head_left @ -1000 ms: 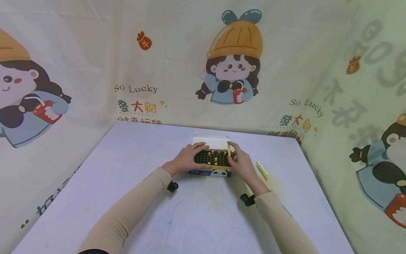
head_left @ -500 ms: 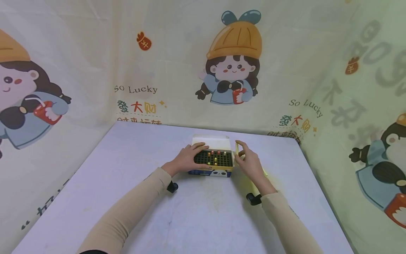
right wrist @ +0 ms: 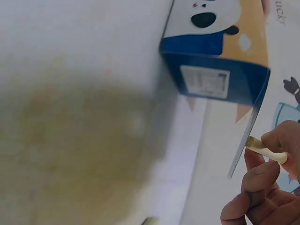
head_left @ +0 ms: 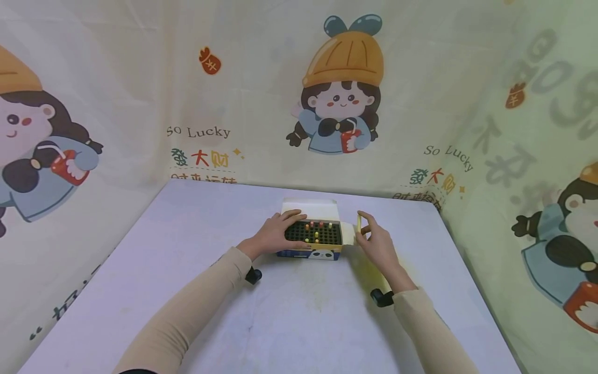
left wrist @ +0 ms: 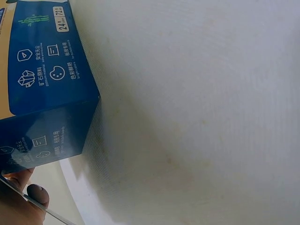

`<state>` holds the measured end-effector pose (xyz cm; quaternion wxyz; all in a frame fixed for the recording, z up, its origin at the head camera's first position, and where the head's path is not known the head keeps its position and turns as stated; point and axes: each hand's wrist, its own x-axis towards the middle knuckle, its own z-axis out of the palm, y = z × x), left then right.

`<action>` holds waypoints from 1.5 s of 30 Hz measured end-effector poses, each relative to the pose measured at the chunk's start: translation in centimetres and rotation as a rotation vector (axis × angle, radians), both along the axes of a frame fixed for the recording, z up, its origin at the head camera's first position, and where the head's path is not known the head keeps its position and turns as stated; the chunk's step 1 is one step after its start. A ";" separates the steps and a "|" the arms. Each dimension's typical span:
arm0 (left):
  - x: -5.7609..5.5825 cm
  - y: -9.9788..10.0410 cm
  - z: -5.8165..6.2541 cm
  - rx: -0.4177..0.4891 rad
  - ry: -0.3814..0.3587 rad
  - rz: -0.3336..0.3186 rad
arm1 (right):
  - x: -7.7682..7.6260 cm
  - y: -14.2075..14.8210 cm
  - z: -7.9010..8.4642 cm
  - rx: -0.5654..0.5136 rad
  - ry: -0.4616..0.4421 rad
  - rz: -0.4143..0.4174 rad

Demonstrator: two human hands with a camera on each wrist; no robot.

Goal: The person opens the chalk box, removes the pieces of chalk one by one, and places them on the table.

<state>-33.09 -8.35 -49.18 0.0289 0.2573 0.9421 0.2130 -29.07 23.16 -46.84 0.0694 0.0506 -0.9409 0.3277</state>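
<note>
A blue and yellow chalk box (head_left: 323,254) with a panda on its front stands with its lid (head_left: 310,209) raised at the back. Inside, a black holder with rows of holes (head_left: 329,235) carries several coloured chalk sticks standing upright. My left hand (head_left: 271,235) grips the box's left end, thumb along the front edge and fingers over the back. Just right of the box, my right hand (head_left: 380,249) pinches a pale yellow chalk stick (head_left: 358,223) held upright between thumb and fingers. In the right wrist view, that chalk stick (right wrist: 267,151) is close to the white side flap (right wrist: 241,146).
The box stands on a white table (head_left: 299,322). At the bottom of the right wrist view, the end of another chalk stick (right wrist: 151,221) shows on the tabletop. A printed curtain (head_left: 261,88) hangs behind the table and along its sides.
My right hand has moved right, away from the holder, with the chalk stick pinched. The box's right flap has swung outward. The chalk lying at right is now hidden in the head view.
</note>
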 end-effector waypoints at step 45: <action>-0.1 -0.1 -0.1 0.022 -0.009 0.008 | -0.1 6.4 -4.0 0.098 -0.149 -0.088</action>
